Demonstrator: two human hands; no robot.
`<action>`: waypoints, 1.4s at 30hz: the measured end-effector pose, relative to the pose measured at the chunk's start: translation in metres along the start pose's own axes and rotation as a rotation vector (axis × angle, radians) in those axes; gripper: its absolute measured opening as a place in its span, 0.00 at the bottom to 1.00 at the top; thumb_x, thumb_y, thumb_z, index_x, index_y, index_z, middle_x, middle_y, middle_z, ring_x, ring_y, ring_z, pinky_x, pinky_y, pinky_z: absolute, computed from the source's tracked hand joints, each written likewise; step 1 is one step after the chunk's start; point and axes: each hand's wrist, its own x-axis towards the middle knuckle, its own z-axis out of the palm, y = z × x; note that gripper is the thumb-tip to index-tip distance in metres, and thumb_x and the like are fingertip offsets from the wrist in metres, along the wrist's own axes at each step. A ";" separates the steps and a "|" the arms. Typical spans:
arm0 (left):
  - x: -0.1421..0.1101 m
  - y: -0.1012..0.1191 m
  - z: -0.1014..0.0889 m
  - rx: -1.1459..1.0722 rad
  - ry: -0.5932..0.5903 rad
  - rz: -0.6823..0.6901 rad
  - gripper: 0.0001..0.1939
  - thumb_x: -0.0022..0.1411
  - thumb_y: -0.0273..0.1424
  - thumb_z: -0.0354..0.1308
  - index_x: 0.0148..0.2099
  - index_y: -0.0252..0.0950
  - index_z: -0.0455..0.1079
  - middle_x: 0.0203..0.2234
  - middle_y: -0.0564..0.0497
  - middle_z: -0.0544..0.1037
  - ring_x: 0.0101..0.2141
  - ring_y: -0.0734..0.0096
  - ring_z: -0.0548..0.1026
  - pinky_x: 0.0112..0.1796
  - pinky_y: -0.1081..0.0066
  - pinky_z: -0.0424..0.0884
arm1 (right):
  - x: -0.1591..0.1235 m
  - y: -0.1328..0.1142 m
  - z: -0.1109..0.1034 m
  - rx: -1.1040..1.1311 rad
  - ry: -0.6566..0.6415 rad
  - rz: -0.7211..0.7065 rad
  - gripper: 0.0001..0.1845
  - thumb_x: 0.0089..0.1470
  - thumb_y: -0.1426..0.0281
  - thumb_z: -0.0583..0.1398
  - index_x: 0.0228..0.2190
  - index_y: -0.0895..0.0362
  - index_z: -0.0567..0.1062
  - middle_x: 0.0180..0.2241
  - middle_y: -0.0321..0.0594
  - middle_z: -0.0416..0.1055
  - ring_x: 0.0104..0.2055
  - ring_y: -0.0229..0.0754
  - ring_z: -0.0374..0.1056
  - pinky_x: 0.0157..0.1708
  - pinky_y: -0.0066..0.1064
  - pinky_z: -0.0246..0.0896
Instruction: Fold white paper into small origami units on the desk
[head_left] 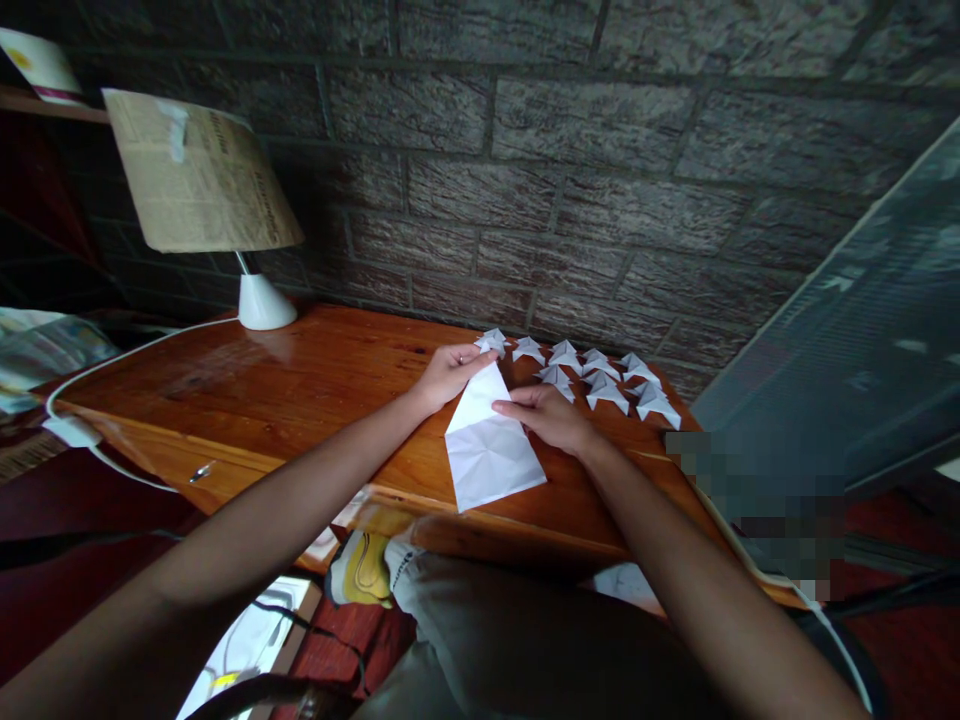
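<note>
A white sheet of paper with crease lines lies tilted at the front part of the wooden table. Its upper end is folded to a point, and its lower end is square. Thumb and fingers of my left hand pinch the pointed tip. My right hand is closed on the paper's right edge, the thumb lying on top and the other fingers partly hidden. Just beyond both hands stand several folded paper stars in two rows; the leftmost one is partly covered by my left hand.
A lamp with a newsprint shade stands at the table's back left, its white cord running over the left edge. A stone-block wall rises behind the wooden table. At right is a grey translucent panel. An open box lies below.
</note>
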 end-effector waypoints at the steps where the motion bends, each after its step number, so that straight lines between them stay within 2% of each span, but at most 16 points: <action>1: 0.001 0.003 -0.001 -0.080 0.003 -0.013 0.22 0.45 0.46 0.74 0.26 0.33 0.73 0.20 0.55 0.75 0.21 0.79 0.69 0.24 0.76 0.63 | -0.001 0.000 0.000 0.005 -0.014 0.001 0.24 0.46 0.48 0.68 0.22 0.57 0.76 0.19 0.31 0.68 0.21 0.33 0.58 0.22 0.26 0.52; 3: 0.004 0.011 -0.007 -0.254 0.006 -0.082 0.18 0.45 0.40 0.76 0.31 0.34 0.75 0.26 0.53 0.80 0.26 0.76 0.76 0.29 0.76 0.70 | -0.002 -0.001 0.000 0.003 -0.077 0.006 0.24 0.46 0.48 0.68 0.22 0.58 0.76 0.19 0.32 0.69 0.21 0.33 0.59 0.22 0.26 0.52; 6: 0.010 0.025 -0.022 -0.401 0.221 -0.069 0.12 0.53 0.33 0.73 0.34 0.36 0.74 0.27 0.54 0.80 0.27 0.80 0.77 0.27 0.83 0.68 | -0.002 0.000 0.001 -0.040 -0.144 0.008 0.24 0.47 0.49 0.68 0.19 0.58 0.74 0.18 0.32 0.68 0.21 0.33 0.60 0.22 0.26 0.52; 8: 0.013 0.031 -0.030 -0.416 0.326 -0.047 0.08 0.59 0.34 0.68 0.35 0.37 0.73 0.27 0.54 0.80 0.27 0.82 0.77 0.27 0.84 0.68 | -0.001 0.001 -0.001 -0.016 -0.080 -0.026 0.24 0.49 0.49 0.67 0.21 0.57 0.74 0.20 0.33 0.70 0.22 0.35 0.63 0.23 0.27 0.56; 10: 0.014 0.030 -0.034 -0.378 0.357 -0.099 0.15 0.65 0.42 0.62 0.33 0.36 0.72 0.24 0.53 0.79 0.25 0.81 0.77 0.26 0.83 0.69 | -0.002 -0.001 -0.007 0.035 0.103 -0.120 0.22 0.53 0.49 0.64 0.29 0.56 0.78 0.25 0.36 0.75 0.27 0.40 0.69 0.28 0.30 0.64; 13: 0.012 0.021 -0.030 -0.224 0.185 -0.312 0.28 0.65 0.54 0.54 0.29 0.34 0.72 0.20 0.48 0.78 0.21 0.76 0.76 0.23 0.79 0.68 | -0.009 -0.008 -0.021 -0.125 0.559 -0.371 0.19 0.61 0.54 0.58 0.42 0.54 0.80 0.37 0.42 0.81 0.39 0.47 0.75 0.41 0.38 0.71; 15: 0.010 0.013 -0.023 -0.117 -0.017 -0.419 0.33 0.62 0.60 0.53 0.28 0.32 0.74 0.22 0.43 0.80 0.19 0.73 0.75 0.20 0.77 0.65 | -0.016 -0.013 -0.029 -0.370 0.746 -0.574 0.16 0.64 0.63 0.56 0.46 0.53 0.81 0.49 0.45 0.79 0.53 0.50 0.73 0.56 0.43 0.65; 18: 0.007 0.008 -0.014 -0.104 -0.273 -0.550 0.39 0.57 0.65 0.51 0.29 0.31 0.76 0.24 0.39 0.81 0.19 0.69 0.76 0.18 0.74 0.64 | -0.020 -0.015 -0.028 -0.649 0.687 -0.780 0.16 0.65 0.70 0.55 0.46 0.49 0.82 0.57 0.43 0.74 0.66 0.50 0.62 0.64 0.49 0.56; 20: 0.006 0.008 -0.011 -0.200 -0.306 -0.510 0.36 0.56 0.64 0.56 0.35 0.32 0.78 0.28 0.41 0.83 0.24 0.67 0.79 0.24 0.73 0.71 | -0.016 -0.013 -0.019 -0.769 0.598 -0.822 0.16 0.65 0.71 0.56 0.44 0.45 0.83 0.60 0.39 0.72 0.69 0.49 0.58 0.64 0.51 0.56; 24: 0.005 0.012 -0.011 -0.320 -0.139 -0.295 0.25 0.45 0.45 0.76 0.41 0.34 0.79 0.35 0.46 0.85 0.32 0.70 0.81 0.38 0.73 0.77 | -0.006 -0.004 0.000 -0.870 0.505 -0.795 0.17 0.65 0.72 0.56 0.46 0.45 0.82 0.64 0.39 0.66 0.72 0.50 0.51 0.66 0.54 0.54; 27: 0.003 0.013 -0.013 -0.291 -0.094 -0.246 0.22 0.43 0.35 0.78 0.40 0.31 0.80 0.37 0.45 0.85 0.34 0.69 0.81 0.43 0.71 0.76 | -0.002 0.001 0.002 -0.790 0.567 -0.730 0.21 0.65 0.73 0.54 0.53 0.46 0.78 0.67 0.41 0.61 0.72 0.50 0.49 0.67 0.54 0.52; 31: 0.004 0.010 -0.012 -0.255 -0.068 -0.234 0.23 0.42 0.35 0.78 0.41 0.31 0.81 0.39 0.43 0.85 0.36 0.66 0.81 0.48 0.65 0.74 | 0.002 0.007 -0.008 -0.369 0.726 -0.559 0.30 0.63 0.64 0.58 0.65 0.54 0.64 0.66 0.53 0.61 0.69 0.52 0.58 0.64 0.51 0.59; 33: 0.004 0.007 -0.011 -0.228 -0.057 -0.220 0.24 0.42 0.36 0.79 0.40 0.30 0.81 0.39 0.43 0.85 0.36 0.66 0.81 0.49 0.64 0.73 | 0.004 0.010 -0.013 -0.043 0.635 -0.388 0.37 0.60 0.57 0.61 0.66 0.53 0.61 0.58 0.53 0.72 0.57 0.50 0.72 0.53 0.46 0.72; 37: 0.005 0.001 -0.011 -0.160 -0.069 -0.169 0.24 0.42 0.40 0.78 0.38 0.30 0.81 0.36 0.43 0.85 0.34 0.65 0.80 0.46 0.63 0.73 | 0.003 0.008 -0.013 0.193 0.159 -0.084 0.26 0.48 0.53 0.69 0.44 0.56 0.80 0.38 0.46 0.82 0.38 0.44 0.79 0.41 0.36 0.75; 39: 0.005 -0.001 -0.011 -0.126 -0.068 -0.140 0.23 0.44 0.42 0.77 0.38 0.29 0.81 0.35 0.44 0.85 0.32 0.65 0.80 0.43 0.63 0.73 | 0.001 0.005 -0.009 0.231 0.153 -0.073 0.22 0.48 0.51 0.69 0.36 0.57 0.82 0.33 0.43 0.82 0.35 0.41 0.79 0.38 0.32 0.74; 42: 0.004 -0.001 -0.010 -0.102 -0.089 -0.112 0.23 0.45 0.41 0.77 0.40 0.30 0.80 0.36 0.44 0.85 0.33 0.64 0.80 0.43 0.63 0.73 | 0.000 0.003 -0.005 0.263 0.197 -0.061 0.22 0.45 0.51 0.70 0.32 0.57 0.82 0.29 0.41 0.81 0.31 0.40 0.78 0.34 0.30 0.72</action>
